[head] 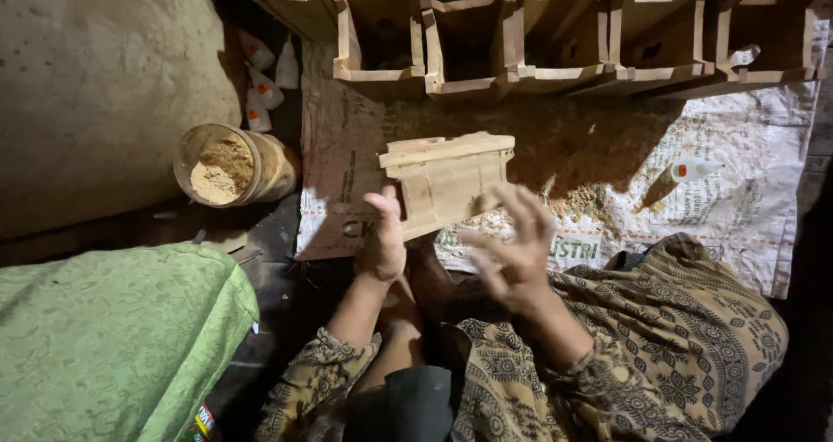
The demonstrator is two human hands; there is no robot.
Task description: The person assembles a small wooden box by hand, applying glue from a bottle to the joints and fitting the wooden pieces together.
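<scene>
Patterned sleeves; left hand grips wooden box, right hand spread beside it.

Dim dark floor, printed sack mat, green cloth bundle at left.

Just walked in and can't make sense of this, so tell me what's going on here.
A person sitting on the floor holds a small wooden box in the left hand, over a printed sack dusted with sawdust. The right hand is open and blurred beside the box, fingers spread. A jar of sawdust lies to the left, small glue bottles behind it, and a row of similar wooden boxes stands beyond.
</scene>
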